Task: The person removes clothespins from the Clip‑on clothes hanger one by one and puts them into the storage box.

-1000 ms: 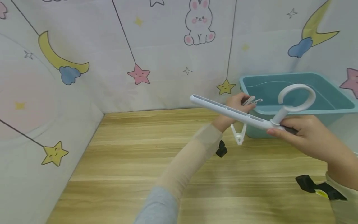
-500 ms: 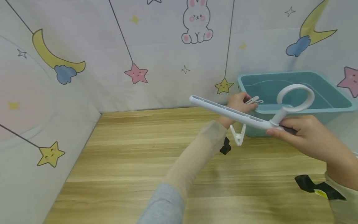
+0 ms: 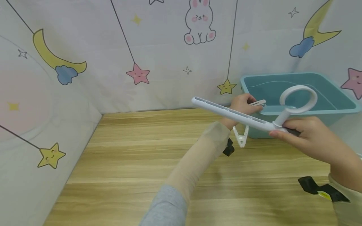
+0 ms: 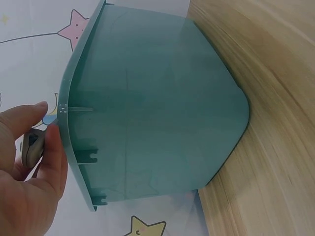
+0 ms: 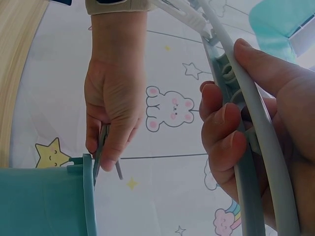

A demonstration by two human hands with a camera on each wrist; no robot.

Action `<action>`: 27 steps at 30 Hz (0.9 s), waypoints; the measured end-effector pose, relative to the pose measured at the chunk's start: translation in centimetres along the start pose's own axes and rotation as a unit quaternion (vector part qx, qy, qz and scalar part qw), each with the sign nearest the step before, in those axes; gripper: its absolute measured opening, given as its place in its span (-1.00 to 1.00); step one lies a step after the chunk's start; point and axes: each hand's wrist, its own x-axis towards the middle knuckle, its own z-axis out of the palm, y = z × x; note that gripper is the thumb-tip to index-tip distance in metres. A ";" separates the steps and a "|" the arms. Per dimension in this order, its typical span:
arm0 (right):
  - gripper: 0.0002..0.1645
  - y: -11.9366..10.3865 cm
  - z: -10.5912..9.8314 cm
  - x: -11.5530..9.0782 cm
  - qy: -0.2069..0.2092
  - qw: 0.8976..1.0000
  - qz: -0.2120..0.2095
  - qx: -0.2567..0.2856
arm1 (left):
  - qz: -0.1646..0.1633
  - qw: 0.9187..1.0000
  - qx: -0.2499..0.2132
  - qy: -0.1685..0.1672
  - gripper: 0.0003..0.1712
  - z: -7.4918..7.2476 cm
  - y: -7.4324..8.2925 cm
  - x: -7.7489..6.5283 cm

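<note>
In the head view my left hand [image 3: 240, 105] pinches a small white clip [image 3: 258, 103] right at the left end of the teal basin [image 3: 333, 112]. The left wrist view shows that clip's rounded grey-white end [image 4: 32, 147] between thumb and fingers, beside the basin's rim. My right hand [image 3: 312, 138] grips a white clothes hanger [image 3: 234, 114] close to its hook, which curls upward. The hanger crosses in front of my left wrist. From its bar a second white clip [image 3: 241, 138] hangs with its two arms spread upward; the right wrist view shows it near the bar too.
The basin stands on a wood-grain table [image 3: 135, 163] against a cloth backdrop [image 3: 164, 47] printed with a rabbit, stars and moons. Black straps [image 3: 323, 188] show near the right wrist, and another black piece [image 3: 228, 148] sits by the left cuff.
My left hand has shifted slightly right toward the basin, and the clip in it has turned to lie more level. The right hand and the hanger have barely moved.
</note>
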 end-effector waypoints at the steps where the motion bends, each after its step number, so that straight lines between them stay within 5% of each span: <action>1: -0.75 0.0 0.0 0.0 -0.001 1.000 0.001 0.001 | 0.000 1.000 -0.003 0.000 -0.73 0.0 0.0 0.0; 9: -0.74 0.1 0.0 0.0 -0.005 1.000 0.001 0.002 | -0.006 1.000 -0.030 -0.007 -0.70 -0.1 0.1 0.0; 20: -0.75 0.3 0.1 0.0 -0.009 1.000 0.000 0.005 | 0.002 1.000 0.014 0.000 -0.63 0.1 0.3 0.4; 27: -0.78 0.4 0.1 0.0 -0.019 1.000 0.009 0.006 | 0.016 0.999 -0.037 -0.008 -0.63 -0.4 0.0 -0.5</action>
